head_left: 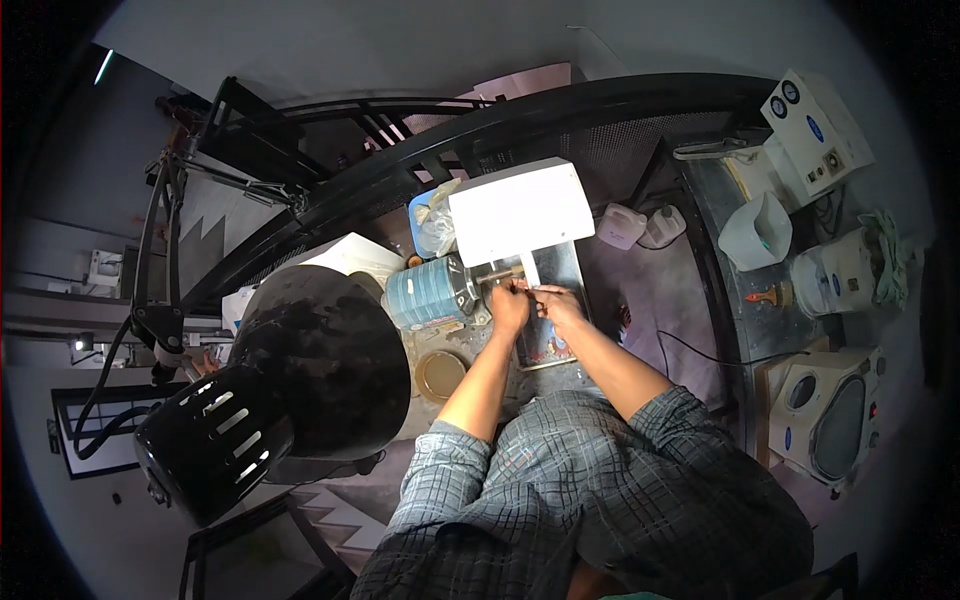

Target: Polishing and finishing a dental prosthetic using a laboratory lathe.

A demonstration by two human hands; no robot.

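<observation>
My left hand and my right hand are close together at the spindle of a teal bench motor, fingers closed around a small item too hidden to make out. A white hood sits above them. Below my hands is a shallow metal tray with small bits in it. A round bowl of murky liquid stands left of my left forearm, and a blue container holding a plastic bag is behind the motor.
A large black articulated lamp hangs close on the left. A right-hand counter bears white machines, a pitcher, a brush and a bucket. Jugs stand on the floor beyond the bench. A black railing runs behind.
</observation>
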